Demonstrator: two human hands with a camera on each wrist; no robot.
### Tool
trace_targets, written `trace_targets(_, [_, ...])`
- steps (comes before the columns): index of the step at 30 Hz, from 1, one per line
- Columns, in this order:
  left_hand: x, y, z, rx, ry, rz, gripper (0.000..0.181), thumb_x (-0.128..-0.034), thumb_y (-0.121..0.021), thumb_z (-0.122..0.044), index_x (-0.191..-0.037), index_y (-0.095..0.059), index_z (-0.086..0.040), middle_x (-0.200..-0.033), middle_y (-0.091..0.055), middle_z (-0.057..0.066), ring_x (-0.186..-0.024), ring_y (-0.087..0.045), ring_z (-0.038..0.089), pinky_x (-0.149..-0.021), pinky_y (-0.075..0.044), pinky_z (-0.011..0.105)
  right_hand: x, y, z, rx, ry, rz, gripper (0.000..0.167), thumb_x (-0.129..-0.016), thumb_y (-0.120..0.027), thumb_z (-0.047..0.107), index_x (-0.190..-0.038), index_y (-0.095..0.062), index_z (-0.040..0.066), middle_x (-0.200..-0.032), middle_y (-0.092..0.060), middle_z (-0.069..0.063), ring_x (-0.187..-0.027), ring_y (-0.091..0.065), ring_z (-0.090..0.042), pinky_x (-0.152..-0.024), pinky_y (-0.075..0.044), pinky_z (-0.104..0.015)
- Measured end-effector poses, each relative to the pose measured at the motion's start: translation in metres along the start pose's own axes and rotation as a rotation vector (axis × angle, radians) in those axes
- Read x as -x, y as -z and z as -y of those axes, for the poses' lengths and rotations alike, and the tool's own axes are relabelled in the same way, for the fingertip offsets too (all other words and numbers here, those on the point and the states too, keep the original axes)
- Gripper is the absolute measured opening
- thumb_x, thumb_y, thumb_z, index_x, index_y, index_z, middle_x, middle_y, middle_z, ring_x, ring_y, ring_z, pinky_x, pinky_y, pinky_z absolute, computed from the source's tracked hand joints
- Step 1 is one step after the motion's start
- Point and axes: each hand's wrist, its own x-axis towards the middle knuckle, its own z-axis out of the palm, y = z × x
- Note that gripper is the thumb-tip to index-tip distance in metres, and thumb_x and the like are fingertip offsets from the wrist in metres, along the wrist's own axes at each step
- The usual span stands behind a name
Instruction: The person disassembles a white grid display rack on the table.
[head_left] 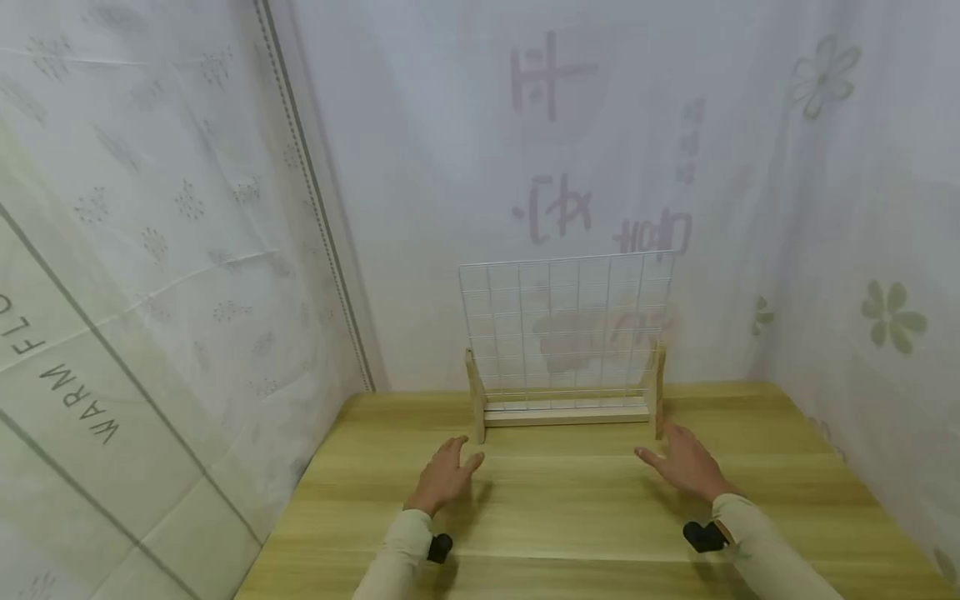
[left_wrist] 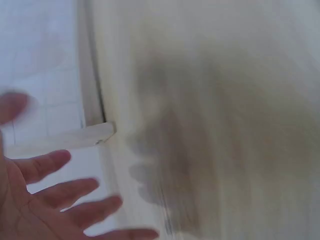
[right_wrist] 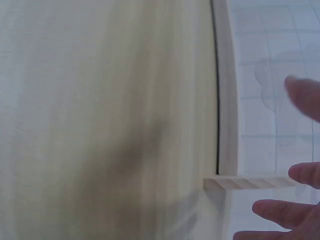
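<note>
A white wire grid rack (head_left: 570, 333) stands upright at the back of the table, held in a wooden base with two side posts and a crossbar (head_left: 566, 415). My left hand (head_left: 444, 477) hovers in front of the left post (head_left: 476, 396), fingers spread and holding nothing. On the other side, my right hand (head_left: 686, 462) is close to the right post (head_left: 657, 392), its fingers extended; whether they touch the post cannot be told in the head view. In the right wrist view the fingers (right_wrist: 282, 212) lie near that post (right_wrist: 250, 182), with nothing between them.
The wood-grain table (head_left: 562, 517) carries the rack near its far edge. Patterned white curtains (head_left: 187, 208) hang on the left, back and right of the table. A black wrist device (head_left: 705, 537) is worn on each wrist.
</note>
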Motion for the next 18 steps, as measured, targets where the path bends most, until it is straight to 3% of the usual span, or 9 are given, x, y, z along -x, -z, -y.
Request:
trace_targets(2, [-0.005,0.007,0.003,0.112,0.008,0.008,0.056,-0.1058,-0.047,-0.034,-0.148,-0.042,0.001,-0.151,-0.044,0.031,-0.139,-0.043,0.05,-0.108,-0.038,0.066,-0.004,0.007,0.0,-0.024,0.005,-0.007,0.085,-0.098,-0.061,0.046,-0.149,-0.031,-0.015,-0.141,-0.046,-0.042,-0.128,-0.043,-0.062,-0.097,-0.042,-0.07])
trace_targets(5, [-0.011,0.016,0.007,0.233,0.048,-0.001,0.047,-0.1052,-0.045,-0.02,-0.146,-0.044,0.003,-0.148,-0.047,0.031,-0.136,-0.047,0.05,-0.107,-0.042,0.062,-0.009,0.015,-0.001,-0.028,0.019,-0.012,0.08,-0.098,-0.062,0.039,-0.147,-0.032,-0.017,-0.14,-0.046,-0.043,-0.126,-0.046,-0.061,-0.098,-0.042,-0.068])
trace_targets(10, [-0.026,0.028,0.007,0.335,0.105,-0.029,0.043,-0.1061,-0.043,-0.017,-0.145,-0.048,-0.001,-0.15,-0.048,0.027,-0.136,-0.048,0.046,-0.106,-0.045,0.057,-0.022,0.028,-0.005,-0.021,0.034,-0.033,0.074,-0.1,-0.059,0.034,-0.145,-0.033,-0.018,-0.14,-0.047,-0.043,-0.122,-0.051,-0.06,-0.094,-0.046,-0.066])
trace_targets(18, [-0.058,0.05,-0.006,0.422,0.095,-0.038,0.045,-0.1018,-0.038,0.004,-0.146,-0.044,0.0,-0.153,-0.043,0.027,-0.141,-0.044,0.044,-0.111,-0.043,0.054,-0.048,0.06,-0.003,-0.117,-0.089,0.035,0.083,-0.104,-0.047,0.046,-0.152,-0.018,-0.015,-0.147,-0.034,-0.045,-0.128,-0.045,-0.061,-0.097,-0.045,-0.067])
